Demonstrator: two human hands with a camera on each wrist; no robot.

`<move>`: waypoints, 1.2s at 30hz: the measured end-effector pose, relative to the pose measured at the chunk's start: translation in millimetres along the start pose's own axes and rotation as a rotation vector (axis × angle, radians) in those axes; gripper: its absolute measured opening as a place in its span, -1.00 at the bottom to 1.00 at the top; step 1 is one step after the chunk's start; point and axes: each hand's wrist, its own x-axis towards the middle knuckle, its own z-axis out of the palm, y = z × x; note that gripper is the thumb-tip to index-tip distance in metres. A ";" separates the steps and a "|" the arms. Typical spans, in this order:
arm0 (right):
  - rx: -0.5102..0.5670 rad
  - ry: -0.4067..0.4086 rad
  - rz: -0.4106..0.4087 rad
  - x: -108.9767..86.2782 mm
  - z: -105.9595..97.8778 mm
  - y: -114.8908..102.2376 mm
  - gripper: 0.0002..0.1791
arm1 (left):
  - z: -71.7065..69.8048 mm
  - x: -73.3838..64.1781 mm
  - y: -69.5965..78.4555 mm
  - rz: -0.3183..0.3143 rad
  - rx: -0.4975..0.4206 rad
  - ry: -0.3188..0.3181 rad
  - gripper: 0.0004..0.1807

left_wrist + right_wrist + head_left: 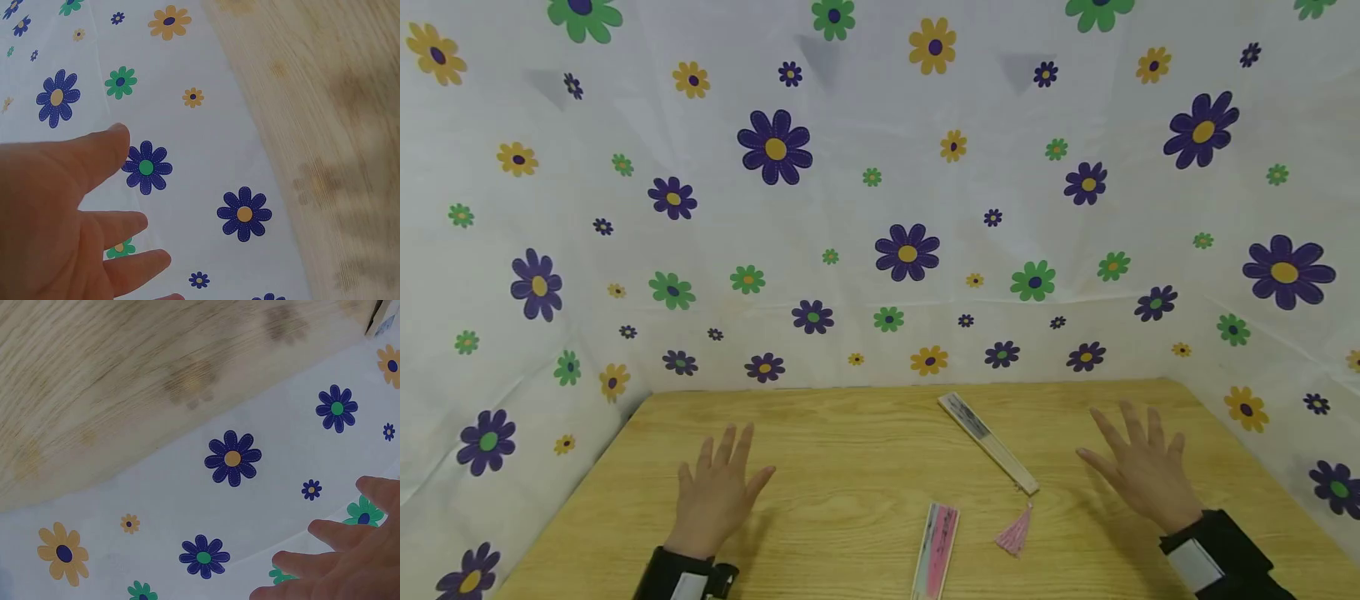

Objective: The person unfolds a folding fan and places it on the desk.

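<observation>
Two folded hand fans lie on the wooden table. One, a pale folding fan (988, 443) with a grey patterned part, lies slantwise toward the back right, with a pink tassel (1016, 532) at its near end. The other, a pink and pale-blue folding fan (936, 550), lies near the front middle, its lower end cut off by the frame. My left hand (715, 493) is held over the table's left side, fingers spread, holding nothing. Over the right side, to the right of the pale fan, my right hand (1146, 471) also has spread fingers and holds nothing.
The light wooden table (842, 467) runs back to a white cloth (850, 217) printed with purple, green and yellow flowers, which hangs behind it and along both sides. Dark bands with pale patches circle both wrists.
</observation>
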 end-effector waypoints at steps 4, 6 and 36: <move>0.009 -0.008 -0.005 5.5 1.9 -7.1 -0.20 | -0.4 -1.6 0.1 0.012 0.011 0.001 -0.25; 0.014 -0.013 -0.009 8.4 3.1 -12.1 -0.20 | -0.1 -3.0 1.0 0.024 0.029 0.010 -0.26; 0.009 -0.184 0.141 66.2 51.9 -108.2 -0.56 | -7.3 -74.8 74.7 0.399 0.219 0.144 -0.53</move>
